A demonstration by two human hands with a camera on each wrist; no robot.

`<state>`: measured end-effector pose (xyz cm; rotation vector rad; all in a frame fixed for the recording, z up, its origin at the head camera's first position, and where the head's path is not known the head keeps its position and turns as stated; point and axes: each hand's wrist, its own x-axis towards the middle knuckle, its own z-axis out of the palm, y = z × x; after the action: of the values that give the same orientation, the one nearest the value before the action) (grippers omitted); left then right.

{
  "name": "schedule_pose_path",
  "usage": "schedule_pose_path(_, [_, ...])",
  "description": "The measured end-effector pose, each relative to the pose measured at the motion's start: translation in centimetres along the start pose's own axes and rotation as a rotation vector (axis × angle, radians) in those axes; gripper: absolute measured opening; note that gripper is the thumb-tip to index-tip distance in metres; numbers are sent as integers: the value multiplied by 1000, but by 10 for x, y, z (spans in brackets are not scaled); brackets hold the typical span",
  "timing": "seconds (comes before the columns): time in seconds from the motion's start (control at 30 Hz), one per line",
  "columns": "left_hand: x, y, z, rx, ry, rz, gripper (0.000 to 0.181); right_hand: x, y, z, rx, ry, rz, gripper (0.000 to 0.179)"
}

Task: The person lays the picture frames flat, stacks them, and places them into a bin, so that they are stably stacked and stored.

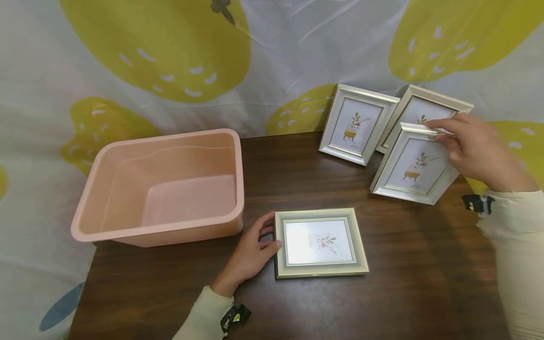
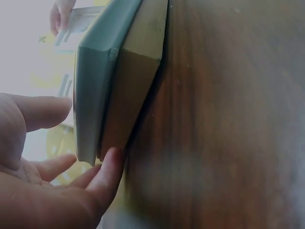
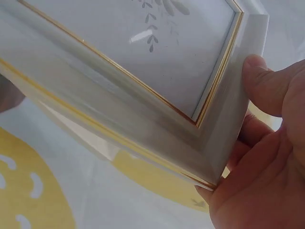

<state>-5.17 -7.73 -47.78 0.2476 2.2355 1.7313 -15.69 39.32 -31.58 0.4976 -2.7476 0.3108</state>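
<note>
A cream-and-grey picture frame (image 1: 320,270) lies face up on the brown table. My left hand (image 1: 250,252) is at its left edge, fingers spread; in the left wrist view the thumb is by the front face and fingertips (image 2: 112,157) are close to the side. My right hand (image 1: 478,146) pinches the upper right corner of a white picture frame (image 1: 384,182) with gold inner trim, which stands tilted back. In the right wrist view the thumb (image 3: 267,86) presses on this frame's face (image 3: 138,119), with the other fingers partly hidden behind it.
Behind the gripped frame, another white frame (image 1: 331,123) and a beige frame (image 1: 442,97) stand near the back curtain (image 1: 293,56), printed with yellow fruit. A pink plastic tub (image 1: 157,233) is at the left of the table (image 1: 403,293).
</note>
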Motion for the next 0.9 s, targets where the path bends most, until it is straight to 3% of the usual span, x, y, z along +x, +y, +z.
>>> schedule_pose_path(0.2, [-3, 9, 3, 40, 114, 2, 62, -11, -17, -18, -41, 59, -4, 37])
schedule_pose_path(0.47, [-8, 18, 5, 52, 206, 82, 54, -20, -44, -36, -50, 202, -77, 33])
schedule_pose_path(0.67, [-11, 31, 10, 18, 216, 185, 48, -29, -63, -40, -12, 290, -158, 30])
schedule_pose_path(0.9, [-7, 43, 14, -95, 127, 236, 46, -39, -82, -35, 81, 336, -155, 30])
